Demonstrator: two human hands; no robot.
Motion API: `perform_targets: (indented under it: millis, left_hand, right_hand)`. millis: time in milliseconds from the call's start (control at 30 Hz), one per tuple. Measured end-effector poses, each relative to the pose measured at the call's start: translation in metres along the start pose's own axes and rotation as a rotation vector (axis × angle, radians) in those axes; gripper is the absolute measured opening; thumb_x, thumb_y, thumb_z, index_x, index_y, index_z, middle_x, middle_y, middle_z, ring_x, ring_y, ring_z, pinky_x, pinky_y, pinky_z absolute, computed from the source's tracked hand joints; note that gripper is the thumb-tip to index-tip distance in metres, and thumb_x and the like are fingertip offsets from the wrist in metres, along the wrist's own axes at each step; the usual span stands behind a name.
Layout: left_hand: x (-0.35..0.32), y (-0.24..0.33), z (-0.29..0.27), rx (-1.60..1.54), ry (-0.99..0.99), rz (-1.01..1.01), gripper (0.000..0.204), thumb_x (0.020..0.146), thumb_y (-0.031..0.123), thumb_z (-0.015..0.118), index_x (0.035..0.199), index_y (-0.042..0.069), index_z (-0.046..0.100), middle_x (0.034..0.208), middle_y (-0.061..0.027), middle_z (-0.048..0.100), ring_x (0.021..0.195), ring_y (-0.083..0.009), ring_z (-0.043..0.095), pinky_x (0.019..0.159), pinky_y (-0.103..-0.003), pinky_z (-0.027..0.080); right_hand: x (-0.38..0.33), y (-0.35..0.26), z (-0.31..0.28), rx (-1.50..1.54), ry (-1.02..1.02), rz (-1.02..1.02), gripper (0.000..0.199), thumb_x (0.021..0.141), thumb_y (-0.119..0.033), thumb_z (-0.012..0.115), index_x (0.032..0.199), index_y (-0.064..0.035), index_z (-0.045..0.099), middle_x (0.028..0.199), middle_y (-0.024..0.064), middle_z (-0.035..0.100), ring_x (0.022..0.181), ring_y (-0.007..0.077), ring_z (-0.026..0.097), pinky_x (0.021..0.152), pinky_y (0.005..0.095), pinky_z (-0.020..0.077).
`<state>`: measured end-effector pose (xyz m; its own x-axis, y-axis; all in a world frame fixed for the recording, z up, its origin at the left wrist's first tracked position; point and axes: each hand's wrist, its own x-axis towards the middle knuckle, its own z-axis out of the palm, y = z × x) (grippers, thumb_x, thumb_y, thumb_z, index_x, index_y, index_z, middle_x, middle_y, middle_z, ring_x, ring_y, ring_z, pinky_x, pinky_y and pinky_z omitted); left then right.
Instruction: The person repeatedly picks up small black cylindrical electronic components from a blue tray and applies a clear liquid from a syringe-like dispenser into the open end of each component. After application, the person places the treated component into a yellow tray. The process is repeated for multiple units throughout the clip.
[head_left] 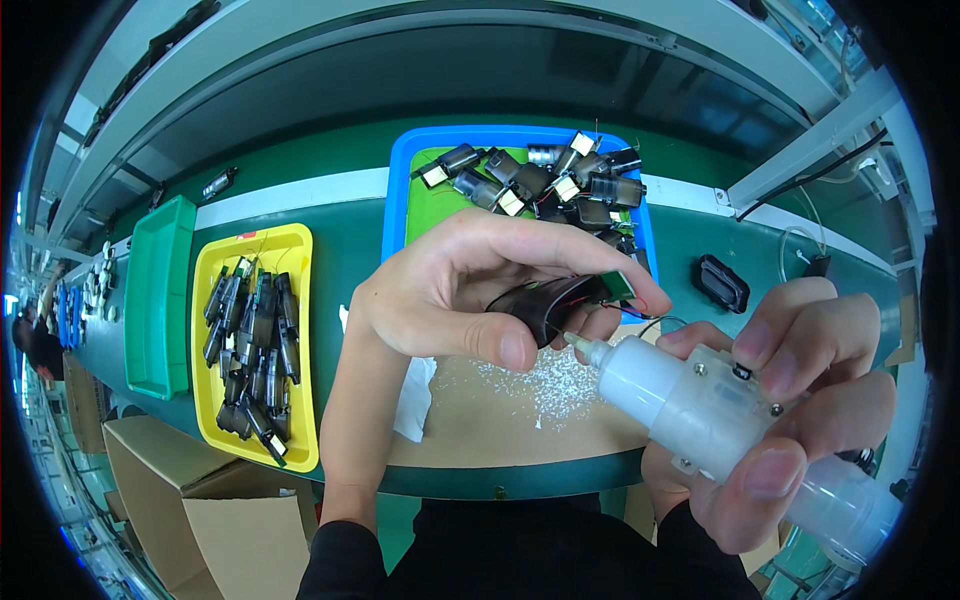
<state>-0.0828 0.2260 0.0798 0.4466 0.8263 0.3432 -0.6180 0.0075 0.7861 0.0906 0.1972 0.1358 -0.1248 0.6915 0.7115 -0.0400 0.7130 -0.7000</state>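
Note:
My left hand [420,290] holds a dark, hollow plastic casing [545,303] between thumb and fingers, above the bench. A small green circuit board [619,286] with thin red and black wires sticks out at the casing's right end. In my right hand [810,400] is a translucent white dispenser bottle [665,385] with a clamped-on collar and small screws. It is tilted, its narrow nozzle [580,344] pointing at the casing's open edge. Whether the tip touches the casing, I cannot tell.
A blue tray [397,190] of dark cylindrical assemblies stands behind my hands. Left are a yellow tray [308,400] of similar parts, a green tray [160,376] and a cardboard box [245,535]. White specks cover a brown sheet [480,440]. A black shell [720,284] lies right.

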Motion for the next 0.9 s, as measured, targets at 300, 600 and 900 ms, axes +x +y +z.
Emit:
perform_targets:
  millis: [300,600,900]
  left_hand:
    - [-0.001,0.005,-0.009,0.111,-0.069,0.069,0.071,0.073,0.042,0.069,0.111,-0.015,0.050,0.090,-0.0151,0.058,0.070,-0.0151,0.053,0.062,-0.026,0.043]
    - [-0.092,0.038,-0.022,1.416,0.550,-0.065,0.041,0.080,0.013,0.061,0.119,0.003,0.053,0.093,-0.0120,0.054,0.082,-0.0225,0.051,0.076,-0.031,0.042]
    - [-0.161,0.066,-0.029,1.981,1.062,-0.250,0.034,0.078,0.006,0.059,0.112,0.001,0.056,0.104,-0.0179,0.054,0.099,-0.0322,0.051,0.088,-0.035,0.039]
  right_hand:
    - [0.003,-0.003,-0.001,0.110,-0.037,-0.021,0.025,0.082,-0.029,0.058,0.077,-0.0133,0.039,0.090,0.0061,0.035,0.086,0.0186,0.038,0.066,0.0349,0.0552]
    - [-0.001,-0.001,-0.044,0.138,0.080,0.155,0.021,0.083,-0.022,0.047,0.088,-0.0031,0.040,0.095,0.0100,0.032,0.095,0.0237,0.034,0.079,0.0391,0.0486]
    - [0.010,0.003,-0.035,-0.052,-0.064,-0.054,0.026,0.085,-0.024,0.050,0.078,-0.0009,0.040,0.092,0.0148,0.039,0.090,0.0245,0.044,0.074,0.0396,0.0507]
